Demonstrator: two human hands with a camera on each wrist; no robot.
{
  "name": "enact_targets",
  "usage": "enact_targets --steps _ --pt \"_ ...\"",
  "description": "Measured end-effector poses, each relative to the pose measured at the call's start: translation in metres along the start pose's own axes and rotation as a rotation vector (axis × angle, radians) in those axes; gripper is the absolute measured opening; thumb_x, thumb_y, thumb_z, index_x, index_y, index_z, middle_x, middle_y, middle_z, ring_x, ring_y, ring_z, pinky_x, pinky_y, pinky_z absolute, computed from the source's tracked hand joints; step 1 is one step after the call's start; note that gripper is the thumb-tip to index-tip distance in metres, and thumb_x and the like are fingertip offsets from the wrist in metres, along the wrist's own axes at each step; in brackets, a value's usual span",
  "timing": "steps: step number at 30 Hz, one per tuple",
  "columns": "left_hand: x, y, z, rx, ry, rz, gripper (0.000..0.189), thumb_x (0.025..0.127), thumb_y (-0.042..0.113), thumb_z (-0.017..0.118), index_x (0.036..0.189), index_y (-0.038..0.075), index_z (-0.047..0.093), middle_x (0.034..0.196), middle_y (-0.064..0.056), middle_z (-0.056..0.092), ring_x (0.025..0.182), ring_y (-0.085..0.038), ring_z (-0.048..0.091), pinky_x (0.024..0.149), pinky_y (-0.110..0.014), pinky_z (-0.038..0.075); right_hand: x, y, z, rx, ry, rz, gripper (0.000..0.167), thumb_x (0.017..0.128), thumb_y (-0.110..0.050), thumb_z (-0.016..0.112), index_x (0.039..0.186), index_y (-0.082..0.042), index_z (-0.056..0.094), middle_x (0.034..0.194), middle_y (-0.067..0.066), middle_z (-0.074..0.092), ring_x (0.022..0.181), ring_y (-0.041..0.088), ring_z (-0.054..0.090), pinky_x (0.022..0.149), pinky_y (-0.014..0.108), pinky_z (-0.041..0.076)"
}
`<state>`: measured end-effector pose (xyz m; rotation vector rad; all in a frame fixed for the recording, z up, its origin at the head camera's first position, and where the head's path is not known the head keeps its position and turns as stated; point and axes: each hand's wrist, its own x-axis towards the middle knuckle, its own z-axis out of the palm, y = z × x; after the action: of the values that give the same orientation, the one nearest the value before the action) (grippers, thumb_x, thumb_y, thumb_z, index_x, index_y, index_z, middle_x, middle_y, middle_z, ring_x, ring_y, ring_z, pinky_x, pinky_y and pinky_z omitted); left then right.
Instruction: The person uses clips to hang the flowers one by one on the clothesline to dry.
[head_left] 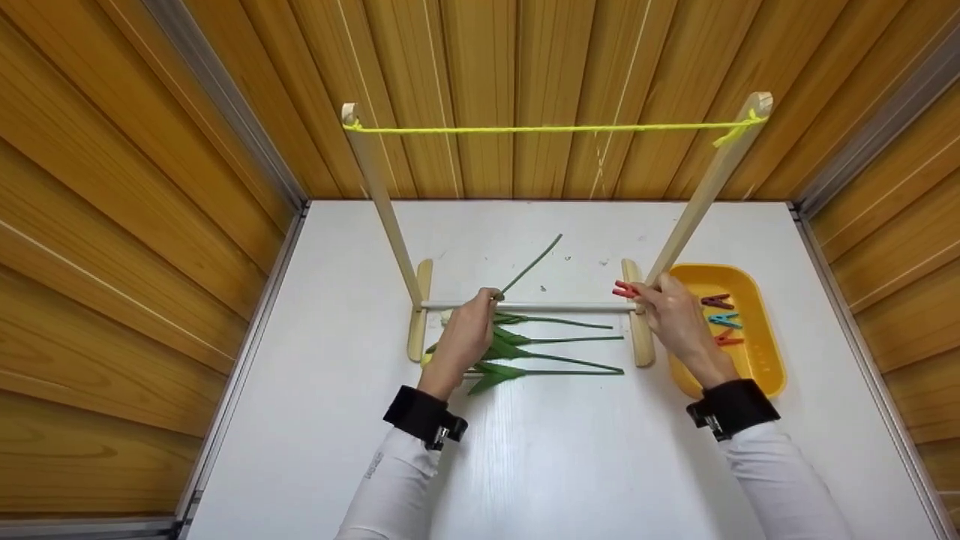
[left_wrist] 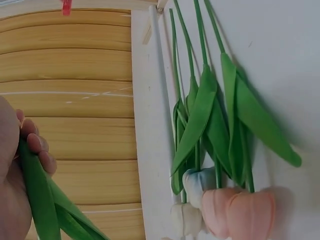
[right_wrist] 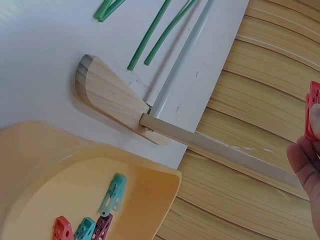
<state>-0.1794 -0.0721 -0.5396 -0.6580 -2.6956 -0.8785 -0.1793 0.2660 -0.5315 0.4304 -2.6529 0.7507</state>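
Observation:
My left hand [head_left: 466,337] grips an artificial tulip by its leaves [left_wrist: 42,195], its green stem [head_left: 534,261] angling up and away to the right. The bloom of this one is out of sight. Below that hand, several more tulips [left_wrist: 205,120] lie side by side on the white table, with white, bluish and pink blooms. My right hand [head_left: 679,319] pinches a red clothespin [head_left: 625,289] between thumb and fingers, near the foot of the right wooden post [head_left: 705,191].
A yellow cord [head_left: 540,129] is strung between the tops of two posts, the left post [head_left: 386,210] standing opposite. A white rod [head_left: 555,307] joins their feet. On the right, a yellow bin [head_left: 769,360] holds several clothespins [right_wrist: 112,195]. Wood-panelled walls [head_left: 480,67] enclose the table.

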Motion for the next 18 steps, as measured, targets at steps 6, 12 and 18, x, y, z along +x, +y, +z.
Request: enact_targets --steps 6,12,18 --pt "0.005 -0.003 -0.022 -0.016 0.132 0.014 0.02 0.106 0.009 0.041 0.118 0.003 0.055 0.085 -0.01 0.068 0.067 -0.018 0.059 0.061 -0.034 0.051 0.0 -0.002 0.0 -0.009 0.001 -0.006 0.037 0.085 0.001 0.073 0.122 0.0 0.068 0.077 0.008 0.043 0.069 0.018 0.039 0.058 0.02 0.029" --pt "0.015 0.0 -0.045 -0.024 0.254 0.041 0.019 0.106 0.008 0.041 0.116 0.001 0.055 0.08 -0.009 0.062 0.064 -0.017 0.055 0.057 -0.033 0.048 0.001 -0.003 0.004 0.021 -0.001 -0.025 0.028 0.086 0.001 0.072 0.115 0.003 0.07 0.076 0.009 0.043 0.071 0.018 0.039 0.06 0.021 0.029" --pt "0.025 0.0 -0.064 -0.052 0.308 0.015 0.02 0.107 0.009 0.038 0.116 -0.001 0.054 0.081 -0.011 0.06 0.07 -0.022 0.056 0.063 -0.037 0.049 0.0 -0.004 0.009 0.002 -0.005 -0.068 0.029 0.086 0.002 0.073 0.114 0.003 0.072 0.075 0.008 0.044 0.067 0.017 0.038 0.057 0.021 0.028"
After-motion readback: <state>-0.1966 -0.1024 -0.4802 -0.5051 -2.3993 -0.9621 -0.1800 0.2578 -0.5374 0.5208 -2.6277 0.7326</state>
